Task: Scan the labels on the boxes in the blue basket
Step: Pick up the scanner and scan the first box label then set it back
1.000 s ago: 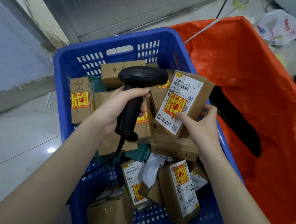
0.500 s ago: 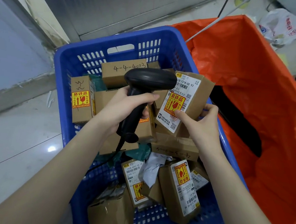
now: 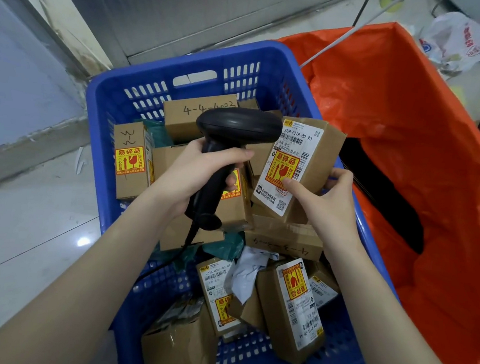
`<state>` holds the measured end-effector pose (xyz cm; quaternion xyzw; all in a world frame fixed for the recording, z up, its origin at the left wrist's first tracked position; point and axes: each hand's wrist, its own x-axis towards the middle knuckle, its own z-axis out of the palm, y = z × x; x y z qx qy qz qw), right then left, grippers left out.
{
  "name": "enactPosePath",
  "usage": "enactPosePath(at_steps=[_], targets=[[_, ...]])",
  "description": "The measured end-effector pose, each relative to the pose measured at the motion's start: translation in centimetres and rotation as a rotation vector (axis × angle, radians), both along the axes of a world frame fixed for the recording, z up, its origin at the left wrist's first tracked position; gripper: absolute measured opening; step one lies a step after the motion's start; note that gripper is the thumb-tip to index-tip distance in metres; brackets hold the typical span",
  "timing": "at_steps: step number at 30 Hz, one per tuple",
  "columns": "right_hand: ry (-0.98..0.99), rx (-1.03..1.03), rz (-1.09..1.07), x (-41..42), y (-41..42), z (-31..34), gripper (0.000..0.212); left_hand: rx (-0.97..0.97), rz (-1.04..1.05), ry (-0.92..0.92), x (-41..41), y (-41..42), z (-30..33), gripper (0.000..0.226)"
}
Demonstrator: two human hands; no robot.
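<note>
Over the blue basket (image 3: 277, 59) of cardboard boxes, the left hand (image 3: 192, 177) is wrapped around a black scanner (image 3: 232, 128) whose head sits just beside the labelled box (image 3: 302, 164) pinched upright in the right hand (image 3: 322, 201).

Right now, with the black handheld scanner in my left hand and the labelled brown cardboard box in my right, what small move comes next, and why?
Probably tip the black handheld scanner in the left hand so its head faces the white shipping label. The right hand holds the brown cardboard box label-up above the blue plastic basket, beside the scanner head.
</note>
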<state>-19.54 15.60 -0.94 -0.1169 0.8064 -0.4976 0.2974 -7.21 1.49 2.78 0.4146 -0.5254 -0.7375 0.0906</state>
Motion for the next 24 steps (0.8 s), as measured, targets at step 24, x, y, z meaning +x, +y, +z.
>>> enactPosePath(at_steps=[24], targets=[[0.007, 0.01, 0.003, -0.12, 0.16, 0.01, 0.056, 0.014, 0.0, -0.011, 0.11, -0.11, -0.26, 0.007]])
